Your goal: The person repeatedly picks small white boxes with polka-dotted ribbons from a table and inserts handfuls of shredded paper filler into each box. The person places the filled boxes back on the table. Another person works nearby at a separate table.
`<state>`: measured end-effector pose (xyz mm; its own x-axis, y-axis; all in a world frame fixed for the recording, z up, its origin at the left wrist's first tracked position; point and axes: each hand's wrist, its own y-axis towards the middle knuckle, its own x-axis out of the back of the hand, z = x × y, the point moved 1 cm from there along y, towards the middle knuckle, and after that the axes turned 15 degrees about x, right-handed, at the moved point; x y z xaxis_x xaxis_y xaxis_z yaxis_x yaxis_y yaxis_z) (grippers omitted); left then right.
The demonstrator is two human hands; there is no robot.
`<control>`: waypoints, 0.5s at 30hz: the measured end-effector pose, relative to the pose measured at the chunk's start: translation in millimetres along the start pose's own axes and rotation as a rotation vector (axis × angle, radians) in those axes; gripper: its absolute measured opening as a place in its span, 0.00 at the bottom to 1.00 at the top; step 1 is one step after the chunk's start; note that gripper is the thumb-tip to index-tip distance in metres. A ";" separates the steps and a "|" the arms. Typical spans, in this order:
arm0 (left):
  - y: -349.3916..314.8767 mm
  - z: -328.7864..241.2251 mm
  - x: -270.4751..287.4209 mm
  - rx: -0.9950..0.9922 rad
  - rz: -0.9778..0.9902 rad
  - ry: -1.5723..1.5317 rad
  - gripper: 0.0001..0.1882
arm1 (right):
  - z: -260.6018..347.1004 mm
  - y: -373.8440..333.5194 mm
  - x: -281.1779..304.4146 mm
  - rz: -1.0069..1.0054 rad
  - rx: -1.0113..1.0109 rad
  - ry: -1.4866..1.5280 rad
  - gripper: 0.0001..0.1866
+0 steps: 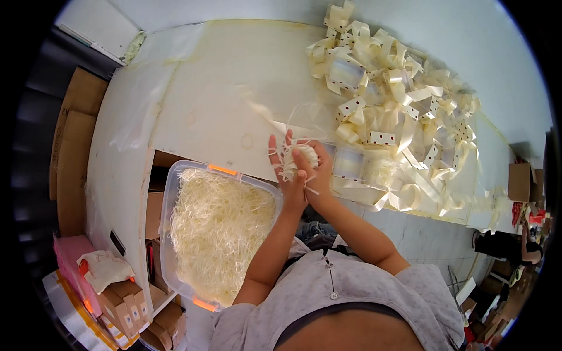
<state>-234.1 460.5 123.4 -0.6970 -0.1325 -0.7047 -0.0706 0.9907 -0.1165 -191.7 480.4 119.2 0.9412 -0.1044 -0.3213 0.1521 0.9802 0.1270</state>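
Over the near edge of the white table, my two hands are together around a wad of cream shredded filler [305,155]. My left hand [291,188] cradles it from the left, its fingertips pointing up and partly apart. Curled over the wad from the right is my right hand [321,178]. Loose strands stick out between the fingers. Just below and left of my hands stands a clear plastic tub with orange latches [168,228], heaped with the same pale shredded filler [222,234]. A thin clear, looped thing lies on the table beyond my fingers, too faint to name.
At the right, cream ribbons [404,126] tangle with several clear-windowed boxes [346,73] and white cards with dark red dots [381,138]. A dark phone [117,243] lies on the left tabletop. Cardboard boxes [126,307] sit lower left; another person [521,251] is far right.
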 end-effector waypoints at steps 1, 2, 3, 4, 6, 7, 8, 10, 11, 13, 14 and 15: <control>7.6 -6.7 -5.2 -0.116 0.018 0.000 0.31 | -5.0 -2.7 1.7 0.014 -0.014 -0.011 0.09; 13.6 -5.6 1.4 -0.074 0.019 0.079 0.26 | -11.3 -4.6 3.1 0.016 0.028 -0.078 0.08; 19.2 -5.7 10.8 -0.037 0.015 0.158 0.22 | -13.1 -3.5 5.6 0.037 0.089 -0.164 0.08; 22.2 -4.1 16.3 -0.001 0.012 0.236 0.18 | -13.7 -2.4 8.9 0.059 0.150 -0.250 0.08; 25.1 0.3 18.6 0.016 -0.089 0.222 0.12 | -9.9 2.2 9.4 0.108 0.156 -0.356 0.08; 27.2 1.1 18.4 0.024 -0.138 0.215 0.09 | -2.2 7.0 7.0 0.134 0.101 -0.376 0.09; 29.2 1.3 18.4 0.029 -0.168 0.280 0.09 | 1.5 10.5 6.0 0.159 0.047 -0.395 0.09; 32.8 3.8 15.4 0.044 -0.212 0.403 0.08 | -14.6 10.1 16.5 0.109 -0.145 -0.150 0.09; 33.6 2.9 11.7 0.030 -0.203 0.527 0.08 | -21.2 9.1 23.0 0.082 -0.237 -0.029 0.09; 31.8 4.1 2.9 0.011 -0.177 0.761 0.08 | -22.0 4.8 33.0 -0.084 -0.492 0.178 0.10; 30.7 10.3 -0.3 -0.027 -0.102 0.885 0.08 | -21.7 2.3 39.3 -0.171 -0.613 0.288 0.10; 29.6 15.4 -1.7 -0.074 -0.032 1.006 0.08 | -19.5 1.4 47.7 -0.158 -0.552 0.230 0.10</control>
<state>-224.1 489.5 110.4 -0.9699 -0.1046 0.2198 -0.1199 0.9911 -0.0574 -152.5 480.1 85.7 0.8213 -0.2770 -0.4987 0.0483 0.9048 -0.4231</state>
